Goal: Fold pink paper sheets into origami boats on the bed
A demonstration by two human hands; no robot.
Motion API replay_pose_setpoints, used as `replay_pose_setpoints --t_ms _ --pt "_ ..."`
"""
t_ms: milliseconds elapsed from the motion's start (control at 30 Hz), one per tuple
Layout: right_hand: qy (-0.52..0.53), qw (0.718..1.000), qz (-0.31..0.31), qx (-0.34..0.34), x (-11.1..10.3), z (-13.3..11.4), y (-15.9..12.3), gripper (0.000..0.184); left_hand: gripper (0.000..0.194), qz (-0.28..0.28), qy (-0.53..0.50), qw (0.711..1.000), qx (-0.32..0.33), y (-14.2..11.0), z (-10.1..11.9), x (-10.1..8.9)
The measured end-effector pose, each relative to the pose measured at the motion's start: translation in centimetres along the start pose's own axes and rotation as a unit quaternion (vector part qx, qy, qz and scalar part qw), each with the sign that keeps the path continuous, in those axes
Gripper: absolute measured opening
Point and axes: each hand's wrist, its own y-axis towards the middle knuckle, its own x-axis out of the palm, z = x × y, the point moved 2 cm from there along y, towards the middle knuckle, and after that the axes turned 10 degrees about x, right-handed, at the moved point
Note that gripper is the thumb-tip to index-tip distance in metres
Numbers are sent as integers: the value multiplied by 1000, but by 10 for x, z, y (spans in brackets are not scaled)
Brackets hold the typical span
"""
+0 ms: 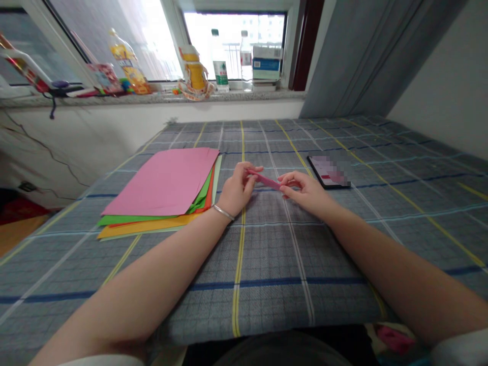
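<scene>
Closest to me are my left forearm (129, 290) and my right forearm (404, 269), stretching up from the bottom corners of the frame across a checked grey-blue cloth (267, 284). A metal bracelet (223, 212) circles my left wrist. Near the middle of the frame, my left hand (238, 189) and my right hand (307, 190) face each other, with a narrow strip of pink paper (265, 179) held between them. My left fingers (249, 175) pinch one end and my right fingers (287, 183) pinch the other, so the strip lies roughly level above the cloth.

Just left of my left hand lies a stack of coloured paper (162, 182), with a pink sheet on top and green, orange and yellow edges showing beneath it. To the right of my right hand, a phone (328, 171) lies on the cloth, its screen blurred. Along the top of the frame, a window sill (152, 97) holds a yellow-labelled bottle (194, 68), two water bottles (220, 61) (246, 61) and a stacked box (267, 62). A grey curtain (366, 56) hangs at the upper right.
</scene>
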Motion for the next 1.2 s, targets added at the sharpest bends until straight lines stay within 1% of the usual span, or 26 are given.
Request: replay_pose_setpoints --t_ms 100,133,167,233,300,367,433,533,633,700,767,867,1000,1067,1133,1200 --pt "32 999 -16 34 5 1 1 16 43 22 -86 995 -54 0 -6 4" --pt "37 998 -22 41 7 1 1 15 46 24 -108 991 -76 0 -7 6" --pt "38 998 -29 44 9 0 1 15 44 21 -126 987 -99 0 -9 9" --pt "36 997 -43 48 13 -2 1 14 33 11 -149 980 -130 0 -11 13" --pt "31 997 -52 44 16 -2 1 13 24 4 -156 979 -130 0 -13 17" --pt "28 998 -52 38 17 -2 3 13 24 2 -148 982 -114 0 -13 20" --pt "21 998 -46 33 18 0 4 13 29 -1 -147 984 -103 1 -12 22" --pt "11 999 -37 33 18 1 5 13 38 -25 -174 979 -102 1 -8 24" --pt "34 998 -38 34 19 3 5 16 49 -49 -193 974 -110 1 -3 25" --pt "51 997 -43 35 21 4 6 17 56 -54 -191 973 -117 0 -1 26" --pt "63 996 -52 38 23 5 6 18 59 -55 -188 972 -125 0 1 26" --pt "79 994 -64 44 24 5 6 17 57 -48 -191 969 -146 -1 1 27" --pt "98 992 -60 56 24 1 4 18 57 -28 -213 963 -164 0 2 27" --pt "118 987 -69 82 24 0 3 21 57 -15 -232 958 -171 -1 3 26" --pt "138 979 -83 122 24 -1 2 24 55 -3 -259 948 -183 -2 4 26" --pt "140 976 -75 150 24 -1 2 27 53 7 -292 934 -205 -3 5 27"
